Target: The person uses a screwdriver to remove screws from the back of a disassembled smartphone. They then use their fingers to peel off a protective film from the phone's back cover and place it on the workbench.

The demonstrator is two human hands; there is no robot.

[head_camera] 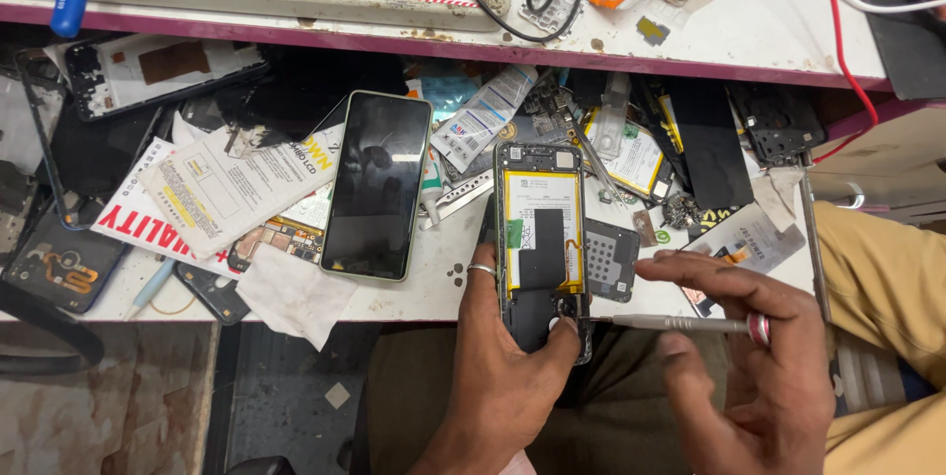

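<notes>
My left hand point(498, 376) grips the lower end of an opened phone body point(539, 238) with its back cover off, showing a yellow-edged battery and a black strip. Its thumb presses near the phone's bottom edge. My right hand point(754, 357) holds a thin metal screwdriver point(680, 322) with a red-banded cap, lying level. The tip touches the phone's lower right corner. The phone overhangs the front edge of the white workbench point(443, 288).
A second phone with a dark screen point(376, 184) lies left of the open one. Paper leaflets point(212, 189), a glue tube point(483, 118), loose phone parts, black frames and cables crowd the bench. A raised shelf point(690, 36) runs behind. A red wire point(847, 61) hangs at right.
</notes>
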